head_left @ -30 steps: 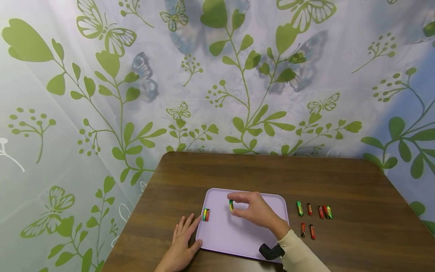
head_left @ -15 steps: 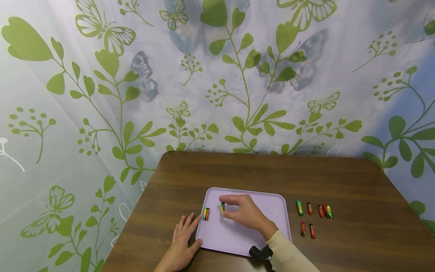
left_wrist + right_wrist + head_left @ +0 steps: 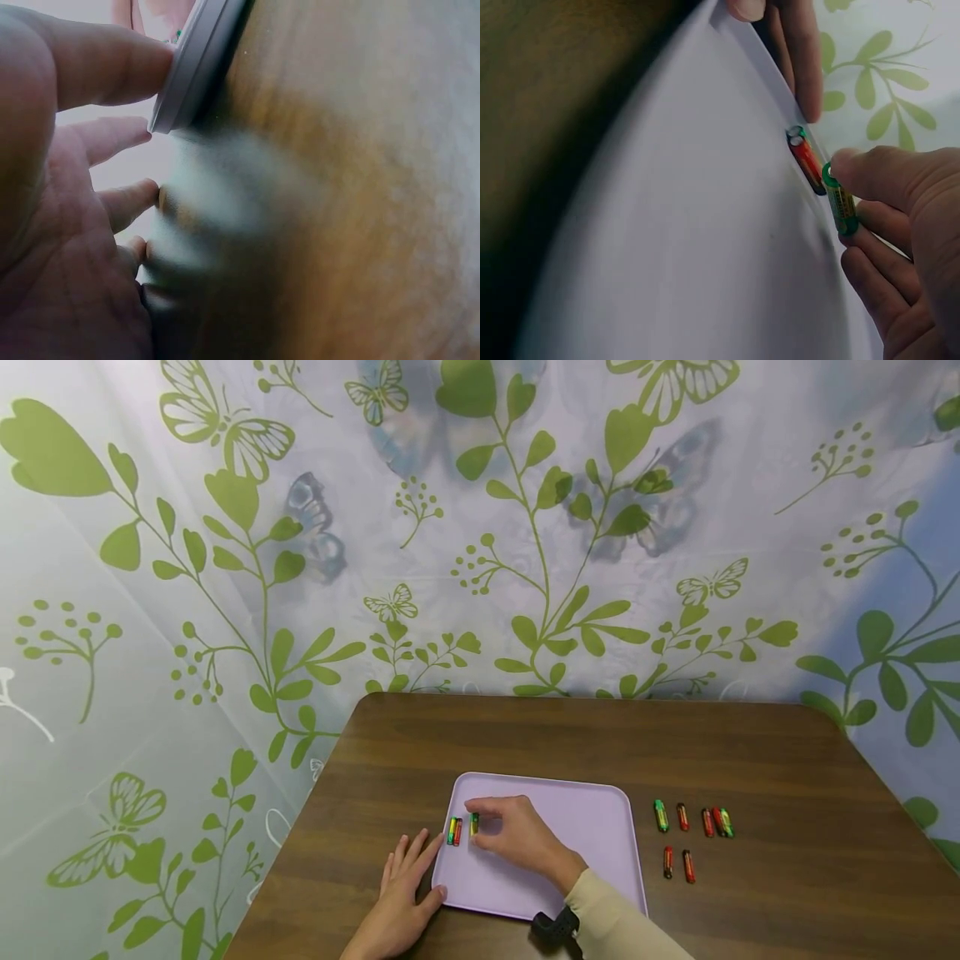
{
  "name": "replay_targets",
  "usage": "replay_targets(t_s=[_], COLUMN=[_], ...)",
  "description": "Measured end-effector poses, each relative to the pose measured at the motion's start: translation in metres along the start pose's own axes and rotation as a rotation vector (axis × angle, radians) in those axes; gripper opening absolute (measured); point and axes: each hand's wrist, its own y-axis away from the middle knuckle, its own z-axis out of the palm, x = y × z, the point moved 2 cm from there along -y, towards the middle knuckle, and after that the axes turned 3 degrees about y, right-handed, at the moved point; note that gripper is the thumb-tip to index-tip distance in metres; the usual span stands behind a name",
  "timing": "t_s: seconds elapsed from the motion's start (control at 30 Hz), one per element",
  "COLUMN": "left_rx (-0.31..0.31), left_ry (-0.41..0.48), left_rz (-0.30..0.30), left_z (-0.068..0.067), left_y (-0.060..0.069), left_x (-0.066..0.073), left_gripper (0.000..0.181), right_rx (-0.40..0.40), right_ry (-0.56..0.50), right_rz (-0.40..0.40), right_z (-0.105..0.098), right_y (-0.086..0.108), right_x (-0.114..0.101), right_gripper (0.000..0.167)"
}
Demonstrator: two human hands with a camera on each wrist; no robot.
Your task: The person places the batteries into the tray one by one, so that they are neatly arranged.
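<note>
While my right hand pinches green battery by its ends over left part of tray, battery pair lies just left, long axes near parallel; my left hand, fingers spread, thumb at tray edge.

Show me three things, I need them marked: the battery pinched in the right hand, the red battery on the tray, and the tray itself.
Held battery (image 3: 841, 204): right wrist view, middle of its casing.
Red battery (image 3: 458, 832): head view, middle of its red side.
Tray (image 3: 594, 831): head view, bare floor.
</note>
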Motion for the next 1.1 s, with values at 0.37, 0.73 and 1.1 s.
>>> replay_targets(t_s=[0.37, 0.73, 1.1], left_rx=[0.012, 0.001, 0.015], left_ry=[-0.007, 0.007, -0.005], left_rz=[0.023, 0.020, 0.026], left_z=[0.000, 0.001, 0.001], left_y=[0.000, 0.001, 0.000], left_x=[0.000, -0.002, -0.002], left_gripper=[0.070, 0.071, 0.070], right_rx=[0.053, 0.061, 0.031], right_ry=[0.143, 0.194, 0.135], right_rz=[-0.033, -0.055, -0.050], right_z=[0.017, 0.022, 0.012], right_y=[-0.003, -0.003, -0.001], right_x=[-0.006, -0.009, -0.006], right_gripper=[0.047, 0.049, 0.050])
